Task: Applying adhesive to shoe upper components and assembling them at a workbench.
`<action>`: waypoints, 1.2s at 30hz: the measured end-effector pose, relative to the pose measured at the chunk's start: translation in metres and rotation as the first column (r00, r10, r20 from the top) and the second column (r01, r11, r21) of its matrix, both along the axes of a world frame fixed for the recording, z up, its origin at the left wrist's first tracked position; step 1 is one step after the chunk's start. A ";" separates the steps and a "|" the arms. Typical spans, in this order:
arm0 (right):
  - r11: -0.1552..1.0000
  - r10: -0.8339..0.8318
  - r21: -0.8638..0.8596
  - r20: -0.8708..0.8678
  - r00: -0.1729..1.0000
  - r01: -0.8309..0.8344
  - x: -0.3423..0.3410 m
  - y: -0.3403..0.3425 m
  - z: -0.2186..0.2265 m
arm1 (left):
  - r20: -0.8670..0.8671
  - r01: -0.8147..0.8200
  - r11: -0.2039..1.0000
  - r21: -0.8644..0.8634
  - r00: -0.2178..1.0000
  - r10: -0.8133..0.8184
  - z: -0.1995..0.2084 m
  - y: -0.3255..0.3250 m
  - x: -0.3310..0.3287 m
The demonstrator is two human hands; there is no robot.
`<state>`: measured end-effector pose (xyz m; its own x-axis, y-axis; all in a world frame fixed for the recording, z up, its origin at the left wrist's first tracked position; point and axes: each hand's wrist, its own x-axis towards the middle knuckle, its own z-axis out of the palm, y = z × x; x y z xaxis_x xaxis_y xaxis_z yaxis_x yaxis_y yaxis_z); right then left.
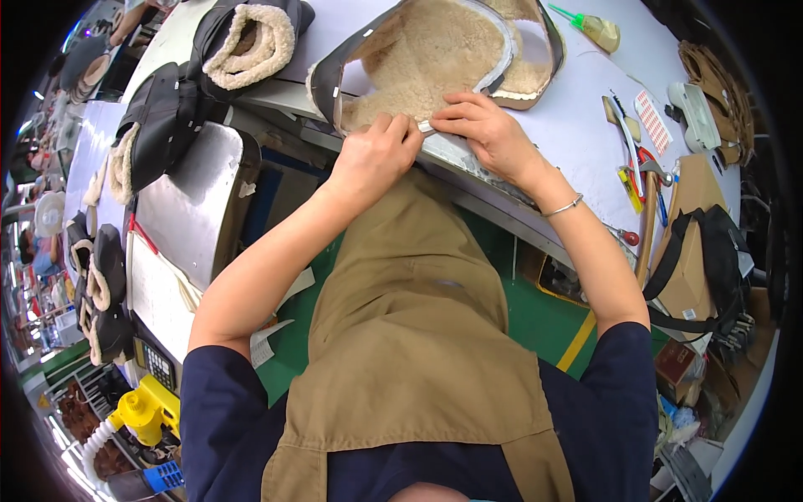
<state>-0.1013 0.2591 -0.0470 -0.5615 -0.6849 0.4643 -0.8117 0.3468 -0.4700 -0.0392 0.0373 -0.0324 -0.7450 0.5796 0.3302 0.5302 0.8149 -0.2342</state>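
A fleece-lined leather piece (422, 54), dark outside with tan pile inside, lies spread at the table's near edge. It looks like a shoe upper; a pale strip runs along part of its rim. My left hand (376, 159) is closed on the near edge, fingers curled and pinching the rim. Close beside it, my right hand (489, 134) pinches the same rim between thumb and fingers. Whatever lies under the fingertips is hidden. A second fleece-lined piece (531, 71) sits partly behind the first, to its right.
Dark fleece-lined shoes (251, 46) stand at the upper left. A green-tipped bottle (598, 32), a brush (623, 125), a hammer (648, 217) and pliers (655, 167) lie on the right. A metal-topped stool (192, 201) is at left, near a yellow tool (146, 410). A black bag (711, 259) rests on cardboard at right.
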 end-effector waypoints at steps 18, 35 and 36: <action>0.985 -0.149 -0.086 -0.021 0.989 0.147 0.004 -0.048 -0.009 | 0.109 -0.141 0.971 0.192 0.987 0.122 0.009 -0.034 -0.005; 0.992 -0.121 0.019 -0.081 0.989 0.123 0.013 -0.048 0.000 | 0.053 0.107 0.994 0.032 0.993 -0.109 0.008 -0.054 -0.003; 0.996 -0.079 0.041 -0.094 0.992 0.083 0.012 -0.045 0.001 | 0.049 0.107 0.994 0.029 0.993 -0.108 0.009 -0.054 -0.004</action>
